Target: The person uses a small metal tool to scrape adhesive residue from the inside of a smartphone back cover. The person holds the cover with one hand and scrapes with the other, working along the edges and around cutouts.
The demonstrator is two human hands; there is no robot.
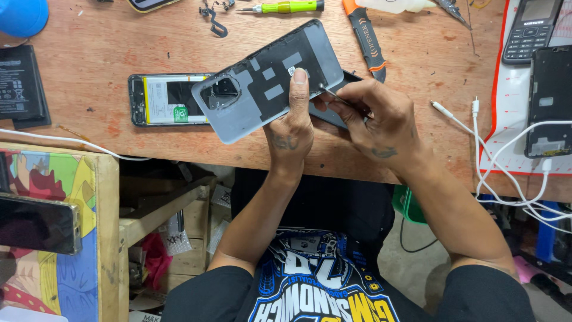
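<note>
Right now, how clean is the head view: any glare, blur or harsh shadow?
Head view: light even, shadows soft; the grey back cover and both hands, left and right, are sharp; mild glare on the dark phone screen at lower left; slight wide-angle bend at the edges.

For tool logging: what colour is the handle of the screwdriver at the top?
Yellow-green handle with a black end, seen in the head view.

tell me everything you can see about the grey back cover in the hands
The back cover is a grey, plastic-looking phone shell with rounded corners, seen from its inner side. It bears lighter grey pads and a dark camera cutout near its lower left end. It is tilted, lifted above the wooden table and partly over an opened phone. The left hand holds it, thumb on the inner face; the right hand puts a thin metal tool to its edge.
</note>
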